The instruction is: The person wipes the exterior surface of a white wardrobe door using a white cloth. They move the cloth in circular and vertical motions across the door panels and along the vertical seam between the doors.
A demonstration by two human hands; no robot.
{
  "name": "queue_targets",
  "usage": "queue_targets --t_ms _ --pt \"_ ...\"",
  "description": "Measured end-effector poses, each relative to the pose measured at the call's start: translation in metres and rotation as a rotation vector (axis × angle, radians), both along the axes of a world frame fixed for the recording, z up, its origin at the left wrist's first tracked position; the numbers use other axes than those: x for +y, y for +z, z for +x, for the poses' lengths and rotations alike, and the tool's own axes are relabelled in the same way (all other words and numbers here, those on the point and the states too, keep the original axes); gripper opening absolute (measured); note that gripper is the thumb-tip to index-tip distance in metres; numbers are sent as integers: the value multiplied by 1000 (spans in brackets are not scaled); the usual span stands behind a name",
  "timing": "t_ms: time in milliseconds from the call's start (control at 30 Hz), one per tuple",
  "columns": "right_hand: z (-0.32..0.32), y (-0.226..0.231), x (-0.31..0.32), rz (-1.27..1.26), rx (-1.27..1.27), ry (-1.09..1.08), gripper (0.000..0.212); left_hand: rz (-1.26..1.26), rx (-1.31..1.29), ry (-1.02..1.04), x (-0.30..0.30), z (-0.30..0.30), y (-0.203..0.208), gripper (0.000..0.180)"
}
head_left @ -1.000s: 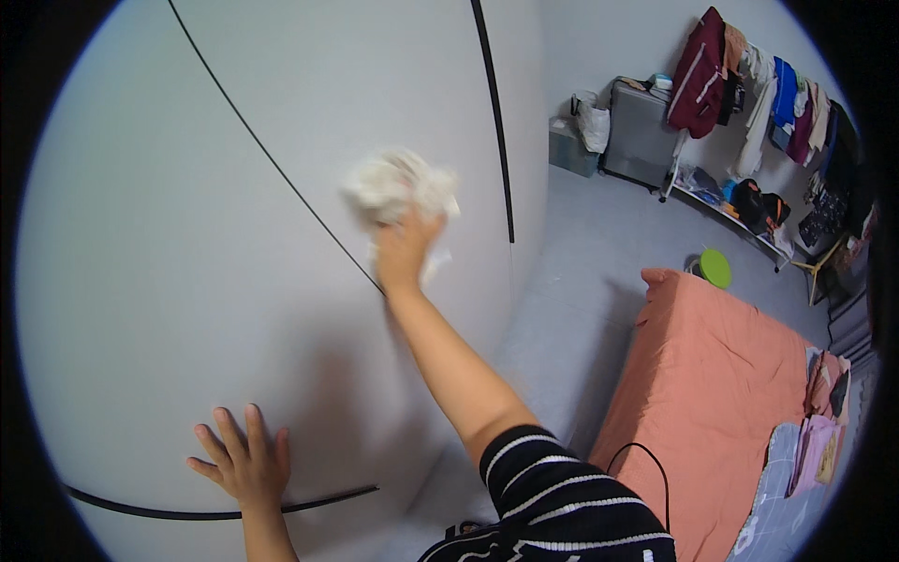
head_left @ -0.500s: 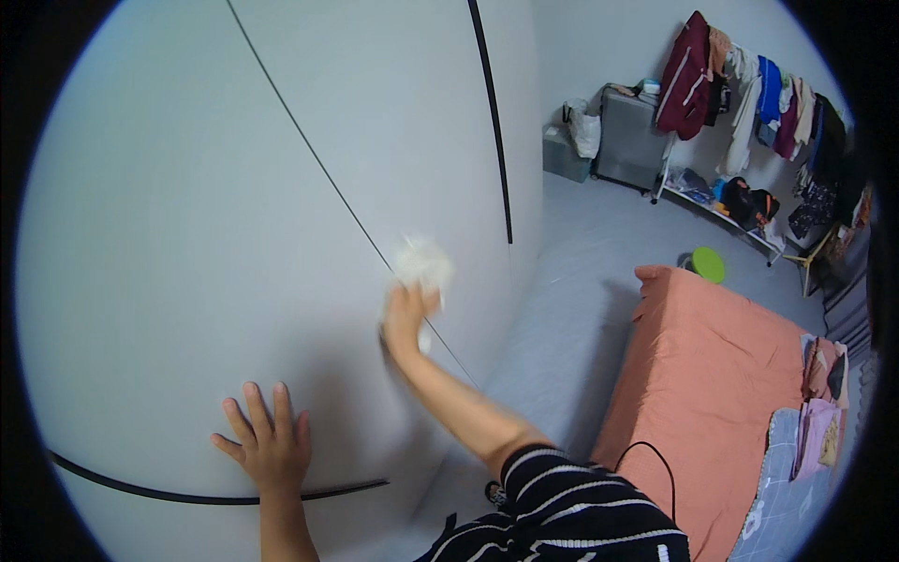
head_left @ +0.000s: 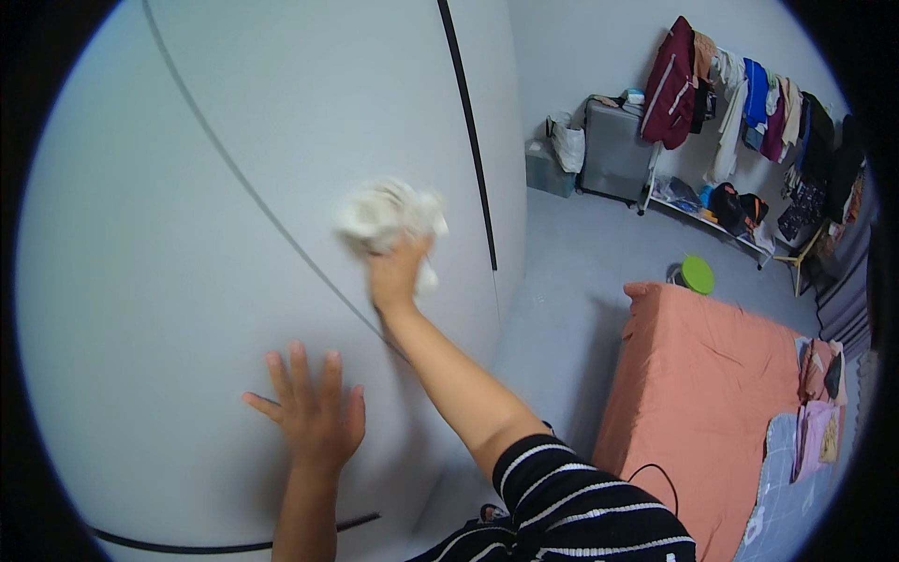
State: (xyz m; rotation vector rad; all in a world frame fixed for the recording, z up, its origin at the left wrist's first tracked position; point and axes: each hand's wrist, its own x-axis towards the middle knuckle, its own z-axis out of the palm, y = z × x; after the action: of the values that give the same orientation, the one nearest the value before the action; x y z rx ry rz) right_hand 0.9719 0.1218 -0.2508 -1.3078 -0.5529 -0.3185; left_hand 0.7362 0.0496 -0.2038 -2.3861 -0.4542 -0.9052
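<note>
My right hand [head_left: 395, 276] is closed around a bunched white cloth [head_left: 389, 214] and reaches up against a pale, smooth wardrobe door [head_left: 215, 309]. The cloth is blurred at its edges and lies right of a thin slanting door seam [head_left: 253, 192]. Lower and to the left, my left hand [head_left: 314, 412] rests on the same surface with its fingers spread, holding nothing. Below that hand a long black handle strip [head_left: 187, 546] runs across the door, partly hidden by my left forearm. Another black strip [head_left: 468, 131] stands to the right of the cloth.
At the right is a bed with a salmon-coloured cover [head_left: 712, 375] and folded clothes [head_left: 819, 421] on it. Farther back stand a green-lidded bin [head_left: 697, 274], a grey suitcase [head_left: 613, 152], a storage box [head_left: 548, 170] and a loaded clothes rack [head_left: 702, 217].
My right hand has moved the cloth upward and across to the right side of the seam. My left hand has shifted higher on the door, still spread. The view has turned slightly.
</note>
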Motion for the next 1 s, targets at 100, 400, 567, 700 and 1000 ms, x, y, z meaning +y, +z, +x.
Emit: queue_targets --t_ms 100,400,567,700,1000 --pt "55 -171 12 -321 497 -18 53 19 45 -17 12 60 -8 60" --pt "199 -71 58 -438 128 -137 40 357 82 379 38 128 -36 56" --pt "219 215 19 112 -642 -78 45 322 10 400 35 149 -37 51" --pt "245 203 16 228 -718 21 58 160 -49 269 25 193 -21 54" --pt "216 -264 20 -231 926 114 42 206 99 324 43 281 -32 65"
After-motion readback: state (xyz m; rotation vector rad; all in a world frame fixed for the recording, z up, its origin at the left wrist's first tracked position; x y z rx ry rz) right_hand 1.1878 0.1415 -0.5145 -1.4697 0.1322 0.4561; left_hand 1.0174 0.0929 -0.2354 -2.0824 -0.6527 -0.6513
